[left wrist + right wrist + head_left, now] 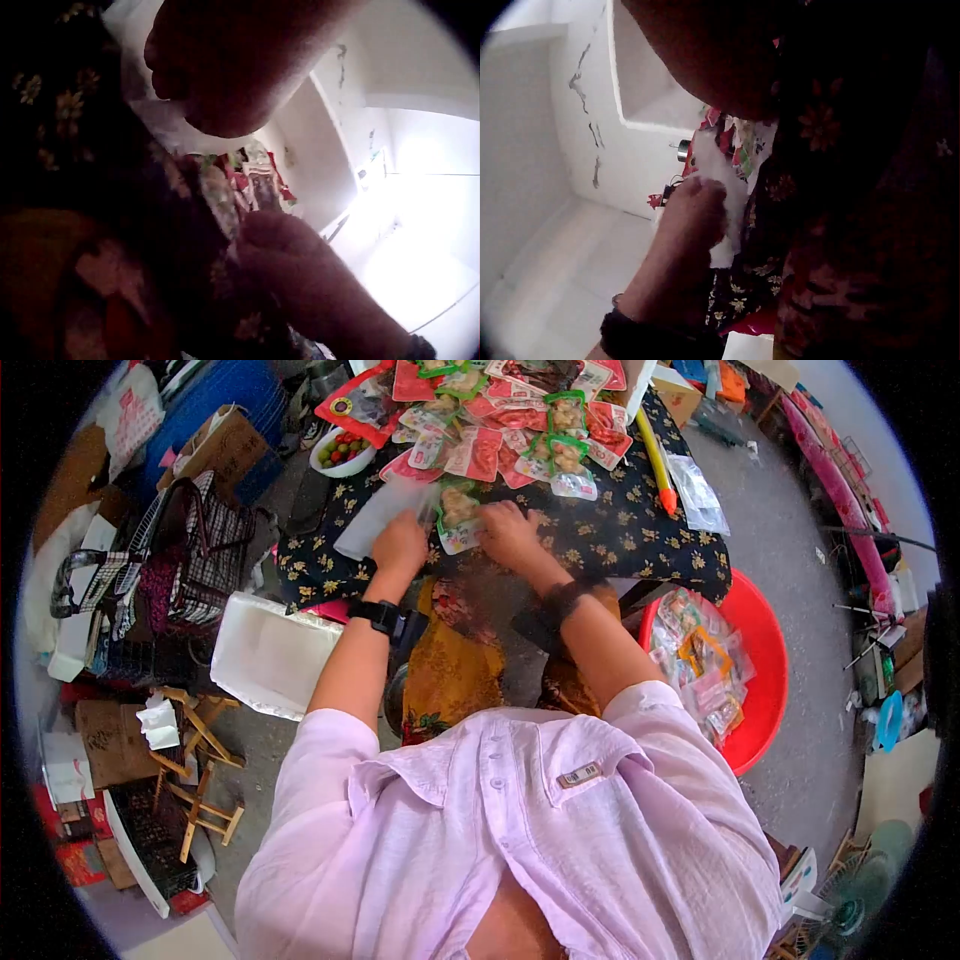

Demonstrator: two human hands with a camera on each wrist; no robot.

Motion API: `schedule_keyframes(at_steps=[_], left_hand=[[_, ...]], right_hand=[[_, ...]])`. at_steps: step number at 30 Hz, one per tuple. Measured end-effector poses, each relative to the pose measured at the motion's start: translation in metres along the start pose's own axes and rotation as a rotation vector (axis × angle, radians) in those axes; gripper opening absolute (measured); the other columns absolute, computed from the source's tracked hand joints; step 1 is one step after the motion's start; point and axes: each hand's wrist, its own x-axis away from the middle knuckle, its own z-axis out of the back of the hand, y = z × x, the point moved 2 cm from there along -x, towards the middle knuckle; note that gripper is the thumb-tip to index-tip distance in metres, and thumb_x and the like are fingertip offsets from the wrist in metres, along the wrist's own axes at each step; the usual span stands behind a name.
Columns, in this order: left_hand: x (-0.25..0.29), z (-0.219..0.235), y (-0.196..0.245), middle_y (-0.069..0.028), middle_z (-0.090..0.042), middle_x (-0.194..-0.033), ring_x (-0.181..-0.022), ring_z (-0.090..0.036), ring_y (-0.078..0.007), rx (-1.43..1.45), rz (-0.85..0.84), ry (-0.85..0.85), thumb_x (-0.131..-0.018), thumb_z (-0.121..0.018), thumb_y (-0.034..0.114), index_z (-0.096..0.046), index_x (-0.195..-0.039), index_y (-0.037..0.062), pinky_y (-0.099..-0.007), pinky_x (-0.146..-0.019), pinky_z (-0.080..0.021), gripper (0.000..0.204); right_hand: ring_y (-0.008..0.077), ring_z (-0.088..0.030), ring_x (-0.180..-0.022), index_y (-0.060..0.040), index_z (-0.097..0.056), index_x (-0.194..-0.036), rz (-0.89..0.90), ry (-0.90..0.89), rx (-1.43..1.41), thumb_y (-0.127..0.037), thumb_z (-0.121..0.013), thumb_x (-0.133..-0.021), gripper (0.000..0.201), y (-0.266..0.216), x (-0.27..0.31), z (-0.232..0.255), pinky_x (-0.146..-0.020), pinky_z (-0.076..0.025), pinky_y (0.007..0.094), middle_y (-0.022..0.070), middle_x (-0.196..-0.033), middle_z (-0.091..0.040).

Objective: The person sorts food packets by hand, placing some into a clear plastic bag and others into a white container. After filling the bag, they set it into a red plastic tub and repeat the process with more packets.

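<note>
My left hand point(400, 545) lies on the black floral tablecloth point(640, 540) and grips a clear plastic bag point(372, 518). In the right wrist view its fingers point(694, 214) are curled round the bag's pale film point(721, 169). My right hand point(508, 532) is just right of it and pinches a green-edged snack packet point(458, 512) that lies between the two hands. The left wrist view shows the right hand's fingers point(289, 247) at the edge of the packet point(223, 196). A heap of red and green snack packets point(520, 420) covers the far part of the table.
A white bowl of small fruits point(342, 452) stands at the table's left corner, and a yellow tube point(657, 460) and another clear bag point(695, 495) lie on its right. A red basin point(765, 670) with packets sits on the floor at right. A white foam box point(268, 655) and wire baskets point(185, 550) stand at left.
</note>
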Motion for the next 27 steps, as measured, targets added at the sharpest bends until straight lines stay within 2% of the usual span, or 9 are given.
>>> schedule_keyframes(at_steps=[3, 6, 9, 12, 15, 18, 22, 25, 27], left_hand=[[0.006, -0.01, 0.011, -0.0166, -0.057, -0.077, -0.071, -0.054, -0.0353, -0.038, -0.041, -0.016, -0.072, -0.041, 0.013, -0.053, -0.077, 0.0047, -0.0455, -0.061, -0.042, 0.015], [0.011, -0.011, 0.02, -0.017, -0.057, -0.076, -0.071, -0.054, -0.0354, -0.032, -0.03, -0.032, -0.072, -0.041, 0.013, -0.053, -0.077, 0.0046, -0.0458, -0.061, -0.042, 0.016], [0.008, -0.011, 0.023, -0.017, -0.056, -0.075, -0.07, -0.054, -0.0361, -0.023, -0.019, -0.042, -0.073, -0.041, 0.014, -0.052, -0.077, 0.0046, -0.0459, -0.06, -0.042, 0.016], [0.01, -0.013, 0.022, -0.0164, -0.056, -0.074, -0.069, -0.053, -0.0365, -0.016, -0.055, -0.021, -0.073, -0.041, 0.016, -0.051, -0.076, 0.0044, -0.046, -0.059, -0.041, 0.016], [0.014, -0.013, 0.025, -0.0156, -0.055, -0.072, -0.066, -0.053, -0.0364, 0.022, -0.077, 0.032, -0.074, -0.041, 0.018, -0.05, -0.074, 0.0041, -0.0461, -0.057, -0.041, 0.016], [0.009, -0.002, 0.027, -0.0148, -0.055, -0.072, -0.063, -0.053, -0.0355, 0.07, -0.072, 0.098, -0.074, -0.043, 0.019, -0.049, -0.072, 0.004, -0.0458, -0.055, -0.041, 0.017], [-0.008, 0.035, 0.027, -0.0141, -0.055, -0.071, -0.062, -0.053, -0.034, -0.047, -0.24, 0.372, -0.074, -0.043, 0.019, -0.049, -0.071, 0.0045, -0.0448, -0.055, -0.042, 0.016], [-0.015, 0.068, 0.036, -0.0143, -0.055, -0.07, -0.062, -0.054, -0.0332, -0.07, -0.296, 0.387, -0.074, -0.043, 0.017, -0.05, -0.072, 0.0053, -0.0445, -0.055, -0.042, 0.013], [-0.015, 0.057, 0.042, -0.0147, -0.055, -0.071, -0.063, -0.054, -0.0337, -0.106, -0.276, 0.26, -0.073, -0.044, 0.016, -0.051, -0.073, 0.0057, -0.0446, -0.055, -0.043, 0.012]], right_hand=[[0.0303, -0.035, -0.106, -0.0043, -0.05, -0.097, -0.175, 0.083, 0.106, -0.032, -0.059, -0.066, 0.043, 0.001, 0.002, 0.01, -0.081, -0.022, 0.0577, 0.0133, -0.107, -0.045], [0.0333, -0.032, -0.108, -0.0012, -0.051, -0.093, -0.173, -0.054, 0.085, -0.035, -0.061, -0.064, 0.046, -0.01, 0.0, 0.02, -0.082, -0.021, 0.0581, 0.0166, -0.108, -0.043], [0.0305, -0.034, -0.107, -0.0013, -0.053, -0.087, -0.192, 0.087, 0.063, -0.035, -0.061, -0.064, 0.042, -0.013, -0.001, 0.008, -0.082, -0.02, 0.0567, 0.0151, -0.108, -0.044], [0.0293, -0.045, -0.096, -0.002, -0.052, -0.083, -0.253, 0.082, -0.115, -0.03, -0.059, -0.066, 0.034, -0.011, -0.007, 0.007, -0.08, -0.03, 0.0477, 0.0146, -0.099, -0.049], [0.0239, -0.053, -0.073, -0.0028, -0.049, -0.082, -0.431, 0.129, -0.747, -0.022, -0.058, -0.068, 0.025, -0.016, -0.003, 0.014, -0.065, -0.041, 0.0351, 0.0092, -0.081, -0.054], [0.0172, -0.051, -0.058, -0.0035, -0.047, -0.083, -0.4, 0.302, -1.229, -0.013, -0.055, -0.071, 0.017, 0.005, -0.001, -0.005, -0.051, -0.041, 0.0266, 0.004, -0.068, -0.051], [0.0112, -0.05, -0.058, -0.0042, -0.045, -0.088, -0.489, 0.383, -1.491, -0.007, -0.052, -0.074, 0.016, 0.022, 0.021, 0.04, -0.048, -0.042, 0.0246, 0.0026, -0.072, -0.052], [0.0127, -0.052, -0.06, -0.0019, -0.045, -0.09, -0.429, 0.426, -1.562, -0.008, -0.052, -0.076, 0.017, 0.024, 0.033, 0.074, -0.051, -0.044, 0.0272, 0.0045, -0.075, -0.052], [0.0134, -0.053, -0.064, -0.0008, -0.045, -0.09, -0.415, 0.426, -1.619, -0.009, -0.051, -0.077, 0.017, 0.024, 0.039, 0.084, -0.054, -0.045, 0.0277, 0.0055, -0.077, -0.053]])
